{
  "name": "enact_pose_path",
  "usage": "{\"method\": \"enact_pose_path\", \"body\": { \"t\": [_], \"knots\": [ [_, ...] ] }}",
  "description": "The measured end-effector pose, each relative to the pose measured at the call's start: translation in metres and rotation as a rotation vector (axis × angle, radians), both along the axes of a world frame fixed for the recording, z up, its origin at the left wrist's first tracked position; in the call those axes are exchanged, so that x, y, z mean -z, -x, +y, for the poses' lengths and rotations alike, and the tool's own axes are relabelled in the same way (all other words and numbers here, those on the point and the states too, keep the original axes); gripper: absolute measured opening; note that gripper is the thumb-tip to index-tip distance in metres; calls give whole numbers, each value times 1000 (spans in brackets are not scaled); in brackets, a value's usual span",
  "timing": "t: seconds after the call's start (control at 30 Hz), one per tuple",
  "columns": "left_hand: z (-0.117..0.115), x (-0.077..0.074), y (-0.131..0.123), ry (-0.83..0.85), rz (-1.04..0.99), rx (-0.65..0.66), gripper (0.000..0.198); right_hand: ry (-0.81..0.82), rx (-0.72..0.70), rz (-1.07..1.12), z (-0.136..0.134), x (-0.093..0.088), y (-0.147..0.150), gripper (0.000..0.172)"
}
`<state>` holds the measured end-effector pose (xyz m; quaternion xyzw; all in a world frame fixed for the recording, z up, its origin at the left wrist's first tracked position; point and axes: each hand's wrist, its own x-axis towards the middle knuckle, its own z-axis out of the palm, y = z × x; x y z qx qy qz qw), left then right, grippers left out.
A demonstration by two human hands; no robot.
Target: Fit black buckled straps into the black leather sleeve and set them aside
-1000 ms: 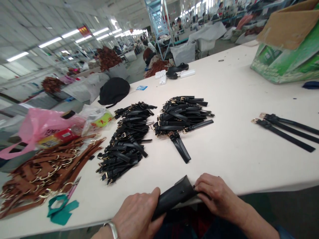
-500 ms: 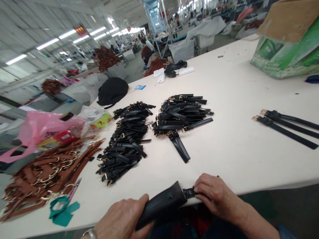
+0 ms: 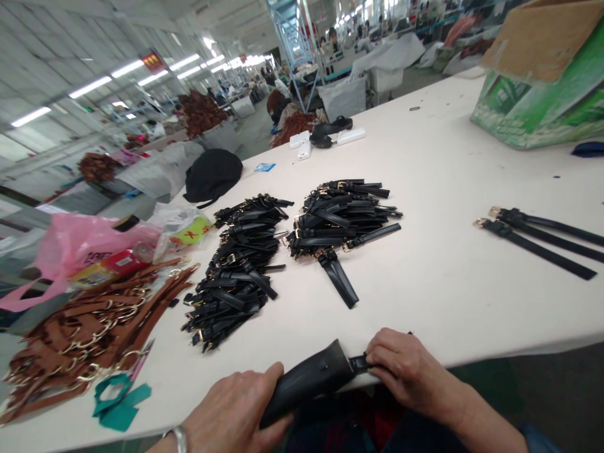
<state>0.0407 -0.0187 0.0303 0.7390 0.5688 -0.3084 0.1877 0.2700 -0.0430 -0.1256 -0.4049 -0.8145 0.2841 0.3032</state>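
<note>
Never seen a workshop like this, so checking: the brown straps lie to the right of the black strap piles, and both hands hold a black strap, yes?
Not quite: the head view shows the brown straps left of the black strap piles, not right. The left hand and right hand do hold a black strap.

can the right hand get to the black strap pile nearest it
Probably yes, once it lets go: the right hand pinches a black strap, and nothing lies between it and the pile.
</note>
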Motion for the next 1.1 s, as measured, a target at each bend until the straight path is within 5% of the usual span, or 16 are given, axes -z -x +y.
{"method": "enact_pose_path", "body": {
  "t": [0.3, 0.6, 0.93, 1.1],
  "knots": [
    [8, 7, -14, -2, -72, 60, 28, 7, 38, 0, 0, 2, -1, 9],
    [0, 5, 22, -67, 15, -31, 33, -6, 16, 8, 0, 2, 0, 5],
    [12, 13, -6, -11, -115, 22, 31, 19, 32, 1, -1, 3, 0, 5],
    [9, 20, 6, -80, -120, -7, 25, 12, 37, -4, -2, 3, 0, 7]
  ]
}}
